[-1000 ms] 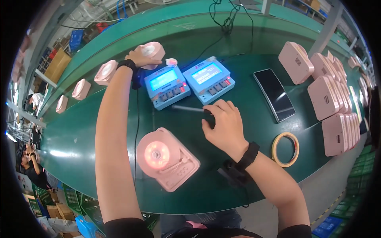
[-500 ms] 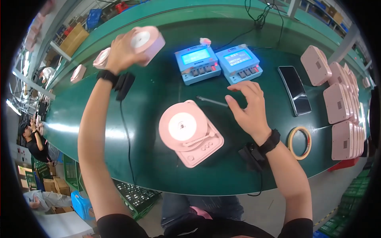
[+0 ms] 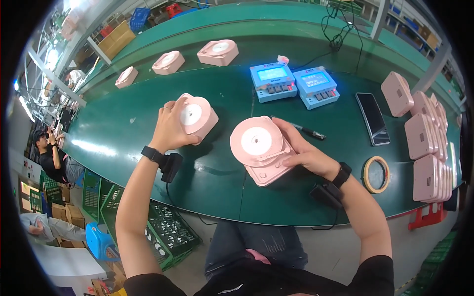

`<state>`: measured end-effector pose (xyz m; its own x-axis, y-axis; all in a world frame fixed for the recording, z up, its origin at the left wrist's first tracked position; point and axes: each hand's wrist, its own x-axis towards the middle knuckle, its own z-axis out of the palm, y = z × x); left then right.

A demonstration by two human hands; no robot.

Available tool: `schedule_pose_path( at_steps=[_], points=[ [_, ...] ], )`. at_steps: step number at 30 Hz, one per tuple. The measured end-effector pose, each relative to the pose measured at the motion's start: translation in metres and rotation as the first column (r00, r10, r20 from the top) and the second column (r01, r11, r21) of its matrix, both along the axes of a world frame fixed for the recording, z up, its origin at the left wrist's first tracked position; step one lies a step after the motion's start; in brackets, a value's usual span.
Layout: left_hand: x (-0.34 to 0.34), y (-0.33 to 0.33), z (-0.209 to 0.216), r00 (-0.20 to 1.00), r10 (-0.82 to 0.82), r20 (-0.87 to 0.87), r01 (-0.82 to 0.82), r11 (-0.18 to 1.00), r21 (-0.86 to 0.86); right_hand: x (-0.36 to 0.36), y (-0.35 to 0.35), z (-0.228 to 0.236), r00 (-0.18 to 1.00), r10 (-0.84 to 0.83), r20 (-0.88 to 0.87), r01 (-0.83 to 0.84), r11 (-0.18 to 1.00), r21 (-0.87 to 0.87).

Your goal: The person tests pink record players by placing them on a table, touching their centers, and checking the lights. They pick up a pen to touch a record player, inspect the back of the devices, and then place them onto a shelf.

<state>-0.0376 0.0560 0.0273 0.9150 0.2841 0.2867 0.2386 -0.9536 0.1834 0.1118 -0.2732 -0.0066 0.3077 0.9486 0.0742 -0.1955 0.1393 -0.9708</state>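
Observation:
My left hand (image 3: pixel 170 124) is closed round a pink toy record player (image 3: pixel 205 124) with a white disc label, gripping it by its left side above the green table. To the right, a second pink record player (image 3: pixel 256 140), with a round platter, a tone arm and small knobs, faces up. My right hand (image 3: pixel 306 150) grips its right side, thumb on the knob corner and fingers behind the far edge. Whether this one touches the table I cannot tell. Behind my right hand lies a dark pen (image 3: pixel 312 133).
Three pink record players (image 3: pixel 218 52) stand along the back left. Two blue devices with lit screens (image 3: pixel 272 81) are at the back middle. On the right lie a phone (image 3: pixel 373 119), a tape roll (image 3: pixel 376 174) and stacked pink housings (image 3: pixel 425 178). Green crates (image 3: pixel 170 229) stand below the table edge.
My left hand has come down from the back left, bringing a record player nearer. My right hand, earlier open and raised, has taken hold of the other record player. The view has shifted.

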Motion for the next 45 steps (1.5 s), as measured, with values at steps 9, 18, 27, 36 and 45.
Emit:
schedule_pose_path(
  at_steps=[9, 18, 27, 36, 45],
  points=[
    [0.008, -0.014, -0.005, 0.993, 0.119, 0.006, -0.119, 0.993, -0.016, 0.002, 0.001, -0.003, 0.999, 0.031, -0.045, -0.030, 1.000, 0.002],
    [0.010, -0.014, -0.005, 0.996, 0.079, 0.028, -0.079, 0.997, 0.007, 0.002, 0.000, -0.001, 0.999, 0.022, -0.038, -0.021, 1.000, 0.016],
    [0.010, -0.011, -0.003, 0.992, 0.124, -0.007, -0.124, 0.992, 0.002, -0.004, 0.003, 0.002, 0.995, -0.018, 0.099, 0.016, 1.000, 0.021],
    [0.013, -0.019, -0.006, 0.995, 0.096, -0.013, -0.096, 0.995, 0.004, -0.012, -0.002, -0.004, 0.879, -0.150, 0.453, 0.167, 0.986, 0.002],
    [0.004, -0.013, -0.007, 0.995, 0.098, 0.011, -0.099, 0.995, 0.024, -0.016, 0.005, -0.004, 0.930, -0.114, 0.350, 0.116, 0.993, 0.015]
  ],
)
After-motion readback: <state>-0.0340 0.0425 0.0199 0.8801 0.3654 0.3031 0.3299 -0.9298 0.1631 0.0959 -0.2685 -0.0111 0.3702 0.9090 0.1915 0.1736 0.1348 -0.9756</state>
